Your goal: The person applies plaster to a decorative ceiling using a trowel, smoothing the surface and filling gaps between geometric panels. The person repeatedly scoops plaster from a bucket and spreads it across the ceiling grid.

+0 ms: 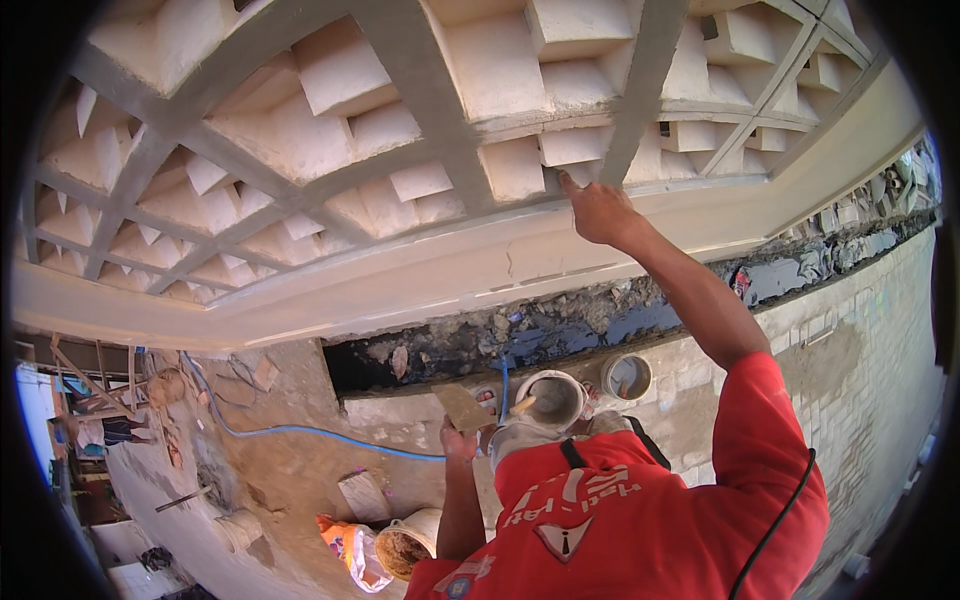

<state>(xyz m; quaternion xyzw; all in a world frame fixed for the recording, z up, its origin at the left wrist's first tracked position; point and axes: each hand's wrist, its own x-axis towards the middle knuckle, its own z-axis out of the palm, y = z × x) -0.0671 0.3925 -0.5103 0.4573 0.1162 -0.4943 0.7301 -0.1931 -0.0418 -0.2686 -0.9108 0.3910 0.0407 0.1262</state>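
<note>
My right hand (600,214) reaches up to the pale wall of openwork blocks (495,70). Its index finger is stretched out and touches the grey mortar joint (540,190) along the bottom row; the other fingers are bent, and I see nothing in them. Low at my body, my left hand (458,441) is closed on the edge of a flat rectangular board (462,408), grey-brown and tilted. Just right of the board stands a bucket (574,388) of grey wet mix, with a wooden handle (523,404) sticking out. A smaller bucket (645,378) with grey contents is beside it.
Between wall and walkway runs a trench (640,322) with dark water and rubble. A blue hose (300,429) crosses the ground at left. Below it are a block (364,496), an orange-and-white bag (350,550) and a bucket (430,525) with brown contents. Paving (850,350) extends right.
</note>
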